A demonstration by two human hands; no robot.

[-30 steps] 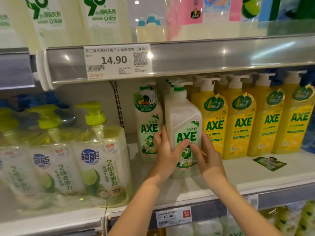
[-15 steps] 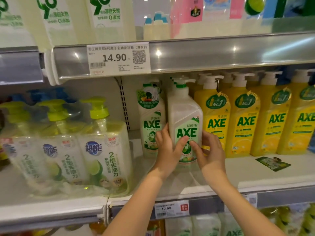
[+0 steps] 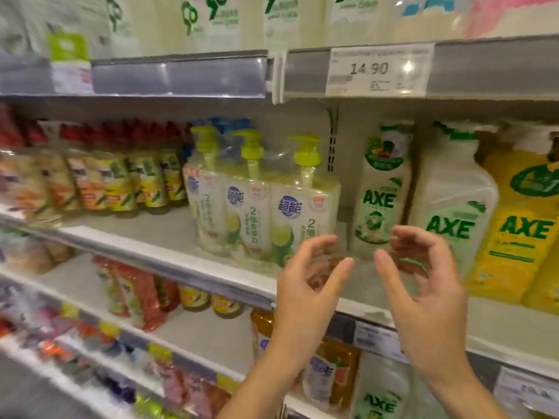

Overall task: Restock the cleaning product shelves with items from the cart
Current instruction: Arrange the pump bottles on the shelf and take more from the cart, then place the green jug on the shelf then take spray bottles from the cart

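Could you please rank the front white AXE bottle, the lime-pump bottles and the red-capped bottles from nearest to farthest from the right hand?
1. The front white AXE bottle, just behind the right hand.
2. The lime-pump bottles, further left on the same shelf.
3. The red-capped bottles, at the far left of that shelf.

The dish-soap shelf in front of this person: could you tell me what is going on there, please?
A person is stocking it. The left hand and right hand hover empty, fingers loosely curled, before the grey metal shelf. A white green-labelled AXE pump bottle stands upright there, beside the yellow AXE pump bottles.
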